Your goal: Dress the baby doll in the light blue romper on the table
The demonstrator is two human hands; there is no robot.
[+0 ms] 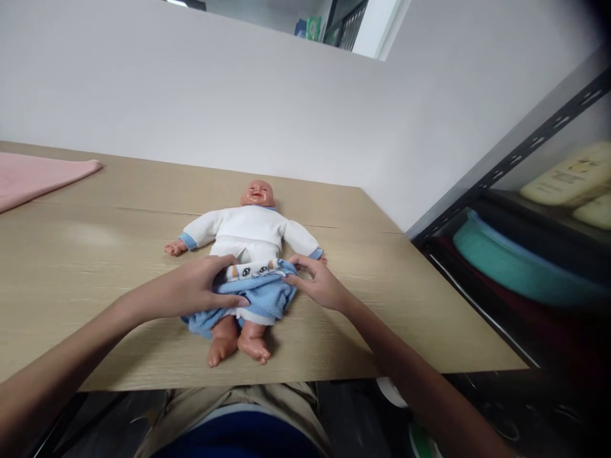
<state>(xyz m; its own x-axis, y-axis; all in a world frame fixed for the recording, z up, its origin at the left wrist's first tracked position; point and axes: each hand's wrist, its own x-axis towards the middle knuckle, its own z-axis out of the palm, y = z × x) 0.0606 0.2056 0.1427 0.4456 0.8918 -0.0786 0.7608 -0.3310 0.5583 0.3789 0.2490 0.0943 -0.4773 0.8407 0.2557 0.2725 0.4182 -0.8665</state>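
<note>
A baby doll [248, 232] in a white top lies on its back on the wooden table [95, 254], head away from me, bare feet toward me. Blue trousers [260, 296] with a patterned waistband are bunched around its hips and thighs. My left hand [200, 289] grips the trousers' waistband on the doll's right side, fingers curled over the cloth. My right hand [317, 283] pinches the waistband on the other side, beside the doll's hand.
A pink cloth [33, 178] lies at the table's far left. A white wall stands behind the table. At the right a dark metal shelf rack [525, 152] holds a teal basin [515, 267] and pale bottles [573, 181]. The table's near edge is by my lap.
</note>
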